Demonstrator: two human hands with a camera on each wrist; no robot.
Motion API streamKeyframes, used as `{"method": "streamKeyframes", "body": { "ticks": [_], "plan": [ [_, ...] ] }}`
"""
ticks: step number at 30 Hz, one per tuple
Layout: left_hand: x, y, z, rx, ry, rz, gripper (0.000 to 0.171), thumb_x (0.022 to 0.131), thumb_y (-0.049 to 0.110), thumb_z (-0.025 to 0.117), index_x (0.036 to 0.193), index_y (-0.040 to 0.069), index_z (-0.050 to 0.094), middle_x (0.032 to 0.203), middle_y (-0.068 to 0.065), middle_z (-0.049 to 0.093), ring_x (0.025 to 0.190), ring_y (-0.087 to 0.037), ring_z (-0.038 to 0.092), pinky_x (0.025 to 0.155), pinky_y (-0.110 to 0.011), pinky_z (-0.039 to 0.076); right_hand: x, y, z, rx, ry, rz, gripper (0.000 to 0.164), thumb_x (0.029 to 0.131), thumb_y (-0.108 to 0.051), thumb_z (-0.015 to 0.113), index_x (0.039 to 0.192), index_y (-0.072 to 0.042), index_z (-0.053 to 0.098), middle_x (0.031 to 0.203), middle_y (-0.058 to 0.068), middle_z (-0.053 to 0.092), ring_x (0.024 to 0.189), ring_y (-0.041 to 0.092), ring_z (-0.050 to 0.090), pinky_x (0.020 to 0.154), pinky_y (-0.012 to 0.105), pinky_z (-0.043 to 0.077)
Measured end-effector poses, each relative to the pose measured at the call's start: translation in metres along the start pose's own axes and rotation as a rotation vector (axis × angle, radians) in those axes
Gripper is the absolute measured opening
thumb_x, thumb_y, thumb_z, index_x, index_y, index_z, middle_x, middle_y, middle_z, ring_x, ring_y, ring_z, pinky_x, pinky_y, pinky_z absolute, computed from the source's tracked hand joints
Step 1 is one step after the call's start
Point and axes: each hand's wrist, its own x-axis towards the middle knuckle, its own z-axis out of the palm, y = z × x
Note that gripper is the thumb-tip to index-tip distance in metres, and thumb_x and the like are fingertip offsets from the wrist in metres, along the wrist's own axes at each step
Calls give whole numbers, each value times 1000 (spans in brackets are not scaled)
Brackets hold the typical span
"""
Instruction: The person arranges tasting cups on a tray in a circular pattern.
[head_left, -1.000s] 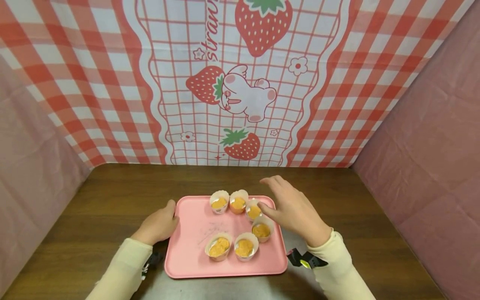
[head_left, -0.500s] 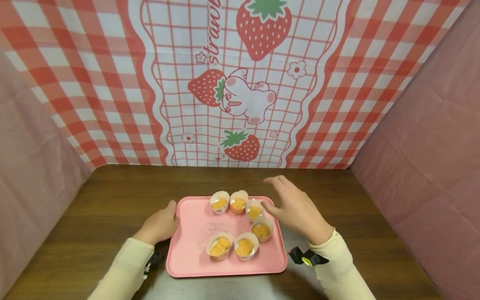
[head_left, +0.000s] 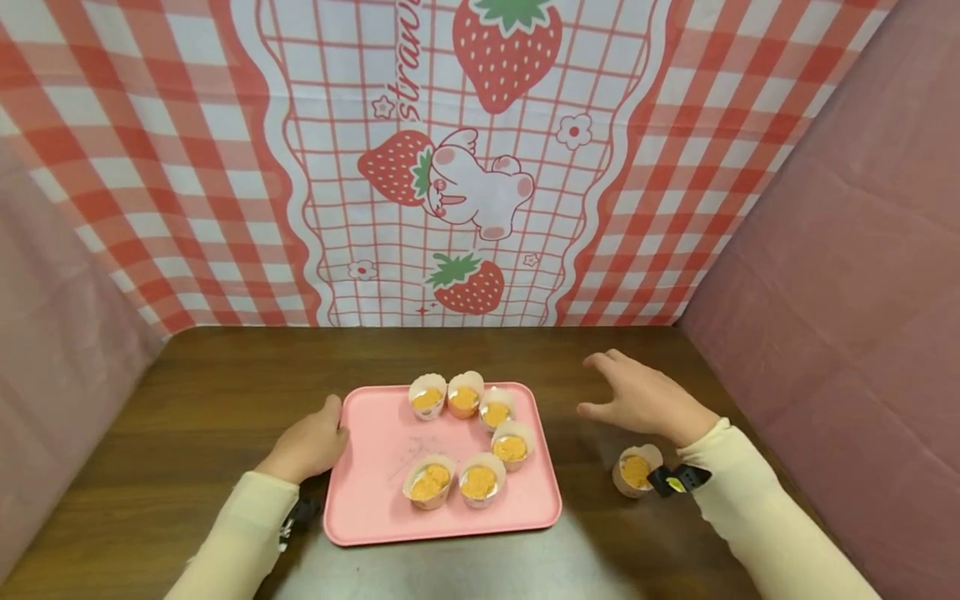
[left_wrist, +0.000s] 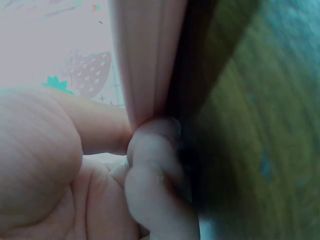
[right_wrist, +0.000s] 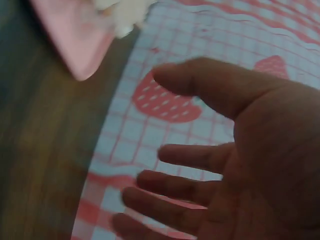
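Observation:
My left hand (head_left: 309, 440) pinches the left edge of a pink tray (head_left: 367, 492). In the left wrist view, the thumb lies on one face of the tray's rim (left_wrist: 147, 55) and curled fingers on the other. Several small yellow cupcakes in pale paper cups stand on the tray in a curve, among them one at the back (head_left: 428, 398) and one at the front (head_left: 431, 483). My right hand (head_left: 645, 396) hovers right of the tray with its fingers apart, holding nothing. Below its wrist, another cupcake (head_left: 636, 472) stands on the table.
The tray lies on a dark wooden table (head_left: 225, 367). A strawberry-print cloth (head_left: 480, 192) hangs behind the table, with pink cloth walls on the left and right (head_left: 825, 275). Grey marks (head_left: 420, 450) show on the tray's surface.
My right hand has moved right, away from the tray's cupcakes, and the cupcake on the table has come into sight. The left hand keeps its grip on the tray's edge.

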Motion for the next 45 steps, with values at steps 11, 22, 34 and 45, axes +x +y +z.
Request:
{"method": "streamKeyframes", "body": {
  "ticks": [11, 22, 34, 45],
  "plan": [
    [-3, 1, -2, 4, 10, 1, 31, 102, 13, 51, 121, -10, 44, 94, -25, 67, 79, -31, 66, 74, -53, 50, -29, 11, 10, -83, -392, 136, 89, 77, -39, 78, 144, 10, 47, 140, 35, 51, 118, 46, 58, 90, 55, 50],
    [-1, -2, 2, 14, 32, 9, 23, 100, 13, 51, 112, -6, 46, 96, -27, 68, 85, -40, 69, 76, -58, 51, -32, 12, 33, -111, -325, 85, 36, 69, -15, 64, 102, -1, 58, 79, 5, 54, 68, 20, 48, 61, 36, 38],
    [-1, -2, 2, 18, 32, 9, 22, 100, 13, 51, 112, -5, 46, 87, -22, 67, 77, -34, 67, 72, -54, 50, -15, 25, 46, -76, -59, -140, 17, 82, -18, 72, 87, -12, 57, 83, 1, 50, 67, 14, 46, 62, 33, 42],
    [0, 0, 0, 5, -2, -17, 27, 102, 16, 52, 118, -6, 45, 88, -20, 66, 76, -29, 66, 70, -49, 49, 4, 23, 45, -24, 113, -179, 21, 85, -21, 77, 100, -9, 68, 88, 1, 58, 73, 13, 53, 65, 32, 48]
  ]
}}
